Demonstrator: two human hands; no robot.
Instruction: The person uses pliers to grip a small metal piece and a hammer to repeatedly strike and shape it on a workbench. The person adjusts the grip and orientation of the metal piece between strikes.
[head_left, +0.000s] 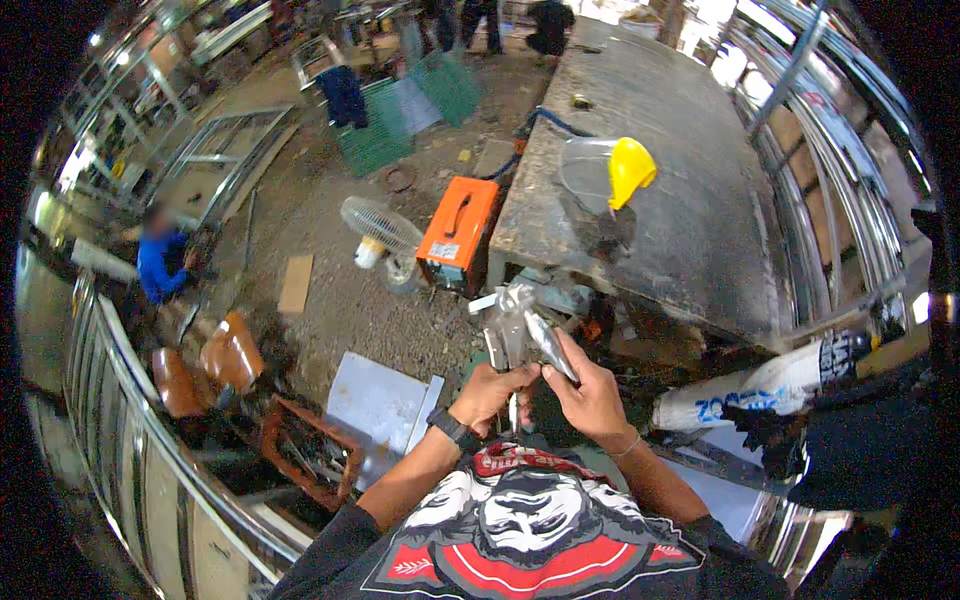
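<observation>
A silver metal tool [513, 330] is held in front of my chest, with a crosspiece at its top and handle-like parts reaching down. Blur hides its exact kind. My left hand [488, 396] is closed around its lower part, thumb pointing right. On the other side, my right hand [588, 392] grips the shiny tapered piece that slants down to the right. The two thumbs nearly meet below the tool's middle. A dark watch [452, 429] is on my left wrist. Beyond the tool stands the corner of a large metal-topped workbench [690, 240].
On the workbench lies a face shield [630, 172] with a yellow crown. An orange machine [459, 230] and a fan [383, 228] stand on the ground. A person in blue [163, 260] crouches at left. Brown chairs [230, 352], a grey panel [375, 408] and a white cylinder [745, 385] are nearby.
</observation>
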